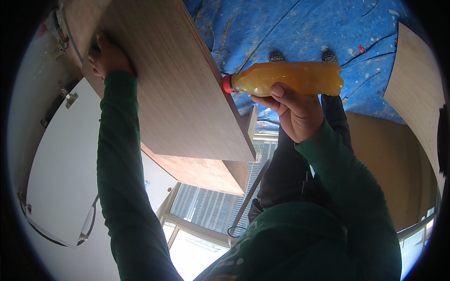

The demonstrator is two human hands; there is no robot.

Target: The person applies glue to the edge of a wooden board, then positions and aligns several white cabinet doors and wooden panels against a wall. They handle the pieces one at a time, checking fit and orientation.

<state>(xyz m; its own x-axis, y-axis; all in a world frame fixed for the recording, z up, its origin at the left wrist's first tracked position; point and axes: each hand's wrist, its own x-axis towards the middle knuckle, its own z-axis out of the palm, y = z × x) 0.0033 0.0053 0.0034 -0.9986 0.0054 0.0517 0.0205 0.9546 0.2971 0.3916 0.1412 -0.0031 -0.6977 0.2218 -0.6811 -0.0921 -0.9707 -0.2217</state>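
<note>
My right hand (300,114) is wrapped from below around a clear plastic bottle (295,77) of yellow-orange liquid. The bottle lies level, its red cap (227,84) pointing left against or just beside the edge of a large wood-grain panel (180,89). On the far left part of that panel rests my left hand (112,58). Its fingers are bent and drawn together near the panel's far-left border; whatever they may hold is hidden. My green left sleeve (121,136) reaches up across the panel's left side.
White cabinet doors (63,164) with metal hinges stand at the left. A blue, paint-spotted sheet (281,33) covers the floor beyond my shoes (330,56). Curved wood-coloured boards (417,75) are at the right. Behind the panel is a window (197,201).
</note>
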